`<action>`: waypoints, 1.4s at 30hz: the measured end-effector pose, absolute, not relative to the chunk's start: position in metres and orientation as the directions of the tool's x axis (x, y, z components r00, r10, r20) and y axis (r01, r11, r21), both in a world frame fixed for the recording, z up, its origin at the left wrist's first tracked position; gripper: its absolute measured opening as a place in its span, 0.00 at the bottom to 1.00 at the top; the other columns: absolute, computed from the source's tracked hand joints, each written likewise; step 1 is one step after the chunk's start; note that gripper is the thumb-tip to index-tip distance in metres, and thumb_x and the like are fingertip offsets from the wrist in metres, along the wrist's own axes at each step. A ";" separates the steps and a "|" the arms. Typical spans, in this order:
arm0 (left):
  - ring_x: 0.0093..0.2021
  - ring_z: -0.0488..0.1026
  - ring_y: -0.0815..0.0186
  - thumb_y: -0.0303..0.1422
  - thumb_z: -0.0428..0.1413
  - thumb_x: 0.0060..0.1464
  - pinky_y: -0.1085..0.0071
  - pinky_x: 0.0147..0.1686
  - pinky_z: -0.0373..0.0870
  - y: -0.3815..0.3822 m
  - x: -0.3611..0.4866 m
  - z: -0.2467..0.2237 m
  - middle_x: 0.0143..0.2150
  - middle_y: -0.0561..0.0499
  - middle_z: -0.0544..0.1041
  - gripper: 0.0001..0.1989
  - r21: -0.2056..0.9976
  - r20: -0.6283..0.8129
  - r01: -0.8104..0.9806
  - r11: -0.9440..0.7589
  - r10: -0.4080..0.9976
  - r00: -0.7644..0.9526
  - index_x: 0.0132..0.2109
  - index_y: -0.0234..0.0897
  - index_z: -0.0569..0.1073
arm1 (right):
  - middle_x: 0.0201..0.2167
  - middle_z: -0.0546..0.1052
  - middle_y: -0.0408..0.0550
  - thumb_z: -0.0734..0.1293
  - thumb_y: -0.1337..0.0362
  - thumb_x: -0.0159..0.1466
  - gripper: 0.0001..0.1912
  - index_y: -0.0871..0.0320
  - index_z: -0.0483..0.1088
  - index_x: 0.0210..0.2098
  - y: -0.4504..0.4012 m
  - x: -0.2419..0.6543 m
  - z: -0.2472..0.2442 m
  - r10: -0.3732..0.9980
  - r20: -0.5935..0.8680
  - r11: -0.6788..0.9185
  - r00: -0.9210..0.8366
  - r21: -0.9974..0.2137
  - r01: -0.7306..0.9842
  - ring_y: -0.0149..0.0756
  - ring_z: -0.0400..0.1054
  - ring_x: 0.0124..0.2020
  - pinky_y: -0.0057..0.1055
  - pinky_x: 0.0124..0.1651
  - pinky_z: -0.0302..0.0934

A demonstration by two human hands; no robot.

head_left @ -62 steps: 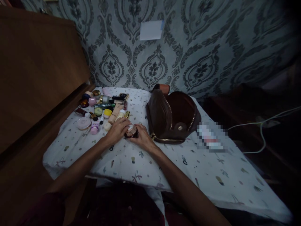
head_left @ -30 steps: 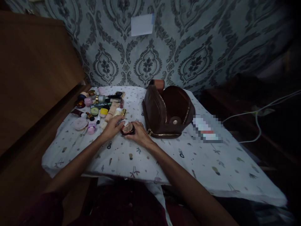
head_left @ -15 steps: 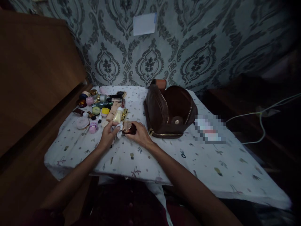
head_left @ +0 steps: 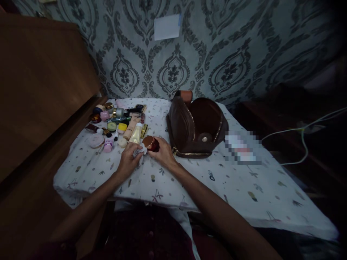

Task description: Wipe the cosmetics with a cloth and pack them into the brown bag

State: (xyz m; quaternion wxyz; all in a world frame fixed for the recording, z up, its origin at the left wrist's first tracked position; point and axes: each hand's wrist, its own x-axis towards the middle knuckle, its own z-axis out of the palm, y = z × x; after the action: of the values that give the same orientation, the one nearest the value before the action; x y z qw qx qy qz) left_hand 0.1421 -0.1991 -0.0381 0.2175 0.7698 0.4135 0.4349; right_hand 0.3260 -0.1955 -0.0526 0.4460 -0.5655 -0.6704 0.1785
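Observation:
My right hand (head_left: 164,153) grips a dark red cosmetic jar (head_left: 154,145) with a copper-coloured lid, tilted so the lid faces up and left. A crumpled white tissue (head_left: 141,149) is pinched in my left hand (head_left: 129,158), close against the jar's left side. Just beyond my left fingers lie a pale yellow tube (head_left: 136,133) and a beige tube (head_left: 132,127). A gold lipstick tube (head_left: 144,131) rests behind the jar. To the right of my right hand stands a brown zipped bag (head_left: 184,126), its top gaping open.
Several cosmetics crowd the table's left rear, among them a yellow-lidded jar (head_left: 122,128), a pink jar (head_left: 104,115) and a purple-pink tube (head_left: 108,145). A blurred-out item (head_left: 241,146) lies right of the bag. A wooden cabinet (head_left: 46,79) borders the left; a pale cable (head_left: 303,130) hangs at right.
The jar has turned so its copper lid shows more fully. My left hand with the tissue has shifted slightly right and down, uncovering more of a small cream-coloured item.

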 end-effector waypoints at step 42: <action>0.34 0.69 0.65 0.45 0.57 0.53 0.71 0.37 0.66 -0.178 0.118 -0.017 0.32 0.53 0.73 0.15 0.890 0.237 0.318 -0.328 0.927 0.291 0.35 0.37 0.73 | 0.57 0.71 0.53 0.69 0.71 0.57 0.33 0.54 0.63 0.61 -0.199 0.322 -0.063 0.844 0.486 0.530 -0.226 -0.698 0.481 0.44 0.67 0.59 0.44 0.61 0.62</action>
State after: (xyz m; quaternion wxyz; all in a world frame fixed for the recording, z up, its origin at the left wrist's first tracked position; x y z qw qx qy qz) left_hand 0.1182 -0.1785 -0.0173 0.3785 0.7087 0.4392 0.4019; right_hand 0.3224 -0.1986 -0.0632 0.4412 -0.4388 -0.7553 0.2057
